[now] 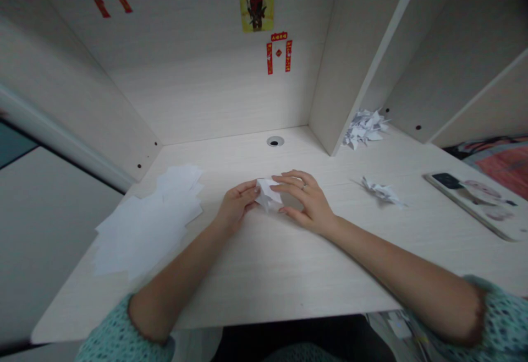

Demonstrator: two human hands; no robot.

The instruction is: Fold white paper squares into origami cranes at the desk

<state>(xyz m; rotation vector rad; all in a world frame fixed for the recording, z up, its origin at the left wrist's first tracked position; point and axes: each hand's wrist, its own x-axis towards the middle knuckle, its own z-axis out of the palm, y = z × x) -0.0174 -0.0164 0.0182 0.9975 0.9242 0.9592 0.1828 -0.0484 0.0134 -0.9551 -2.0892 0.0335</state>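
Note:
A small piece of folded white paper (269,196) is held just above the middle of the desk. My left hand (237,205) pinches its left edge between thumb and fingers. From the right, my right hand (307,199) reaches to the same paper, its fingertips at the upper edge and its thumb by the lower right corner. A ring sits on one finger of that hand. The paper has angled folds, but its final shape I cannot make out.
Loose white paper sheets (152,224) spread over the desk's left side. To the right lie a few folded paper pieces (381,190) and a phone (474,202). A heap of folded paper (365,127) sits behind the upright divider (350,87). A cable hole (275,141) is at the back.

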